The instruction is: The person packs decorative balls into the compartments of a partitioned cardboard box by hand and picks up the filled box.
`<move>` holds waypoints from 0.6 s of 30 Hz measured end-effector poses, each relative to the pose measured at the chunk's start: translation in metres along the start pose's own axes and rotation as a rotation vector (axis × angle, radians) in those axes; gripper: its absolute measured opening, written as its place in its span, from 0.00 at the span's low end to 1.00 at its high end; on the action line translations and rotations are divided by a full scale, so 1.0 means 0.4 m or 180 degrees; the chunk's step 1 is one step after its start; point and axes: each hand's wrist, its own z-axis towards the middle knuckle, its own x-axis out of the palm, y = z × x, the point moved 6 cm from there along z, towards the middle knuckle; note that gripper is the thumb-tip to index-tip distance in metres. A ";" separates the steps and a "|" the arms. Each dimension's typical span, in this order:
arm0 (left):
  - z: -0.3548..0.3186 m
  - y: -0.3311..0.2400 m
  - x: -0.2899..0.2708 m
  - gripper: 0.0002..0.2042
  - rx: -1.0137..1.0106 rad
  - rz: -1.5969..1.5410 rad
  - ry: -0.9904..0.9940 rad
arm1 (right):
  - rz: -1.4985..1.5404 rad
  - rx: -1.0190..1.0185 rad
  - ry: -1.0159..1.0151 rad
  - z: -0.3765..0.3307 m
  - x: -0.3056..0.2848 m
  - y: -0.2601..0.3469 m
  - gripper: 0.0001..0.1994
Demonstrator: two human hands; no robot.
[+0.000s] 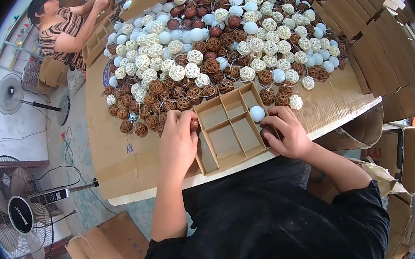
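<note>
A shallow cardboard box with dividers stands at the table's near edge in front of me. My left hand is closed at the box's left side, its fingertips round a dark red-brown glitter ball. At the right side, my right hand grips another dark red-brown ball between thumb and fingers. A smooth white ball lies by the right-hand fingertips, at the box's right compartment. The middle compartments show bare cardboard.
A big heap of white, cream wicker and brown wicker balls covers the far table. Stacked divider boxes line the right. Another person works at the far left. Fans stand on the left, near an open carton.
</note>
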 end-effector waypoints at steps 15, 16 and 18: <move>0.013 0.003 0.036 0.12 -0.0163 -0.0119 -0.0086 | 0.0388 0.0103 -0.0293 -0.019 0.006 -0.021 0.11; 0.015 0.007 0.041 0.12 -0.0198 -0.0211 0.0005 | 0.0430 0.0068 -0.0311 -0.017 0.006 -0.020 0.10; 0.017 0.005 0.042 0.12 -0.0202 -0.0169 0.0060 | 0.0427 0.0080 -0.0286 -0.018 0.005 -0.021 0.10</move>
